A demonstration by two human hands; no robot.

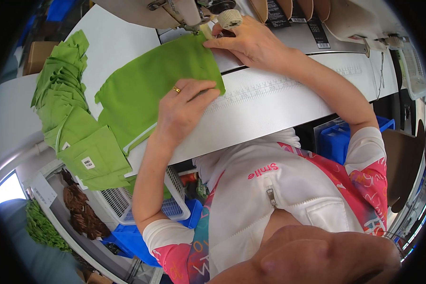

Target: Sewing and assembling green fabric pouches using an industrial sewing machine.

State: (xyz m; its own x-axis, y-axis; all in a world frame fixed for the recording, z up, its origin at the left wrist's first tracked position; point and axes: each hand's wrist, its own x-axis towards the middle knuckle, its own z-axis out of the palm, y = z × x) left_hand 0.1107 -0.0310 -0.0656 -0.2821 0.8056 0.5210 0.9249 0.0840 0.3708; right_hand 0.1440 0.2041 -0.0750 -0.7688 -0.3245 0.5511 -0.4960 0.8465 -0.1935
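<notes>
A bright green fabric piece (151, 78) lies flat on the white sewing table, its far right corner under the head of a sewing machine (187, 12). My left hand (184, 106) rests on the cloth near its right edge, fingers curled and pressed together on it; a ring is on one finger. Beside the needle area, my right hand (248, 42) has thumb and forefinger closed at the cloth's far right corner, next to a small pale strip (206, 32). The exact grip there is partly hidden by the fingers.
Folded green pieces (64, 99) are stacked at the left, some with white labels, hanging over the table edge. A printed ruler (270, 87) runs along the tabletop. Below stand a white basket (123, 206) and a blue bin (336, 142). Brown cards (284, 9) lie at the back.
</notes>
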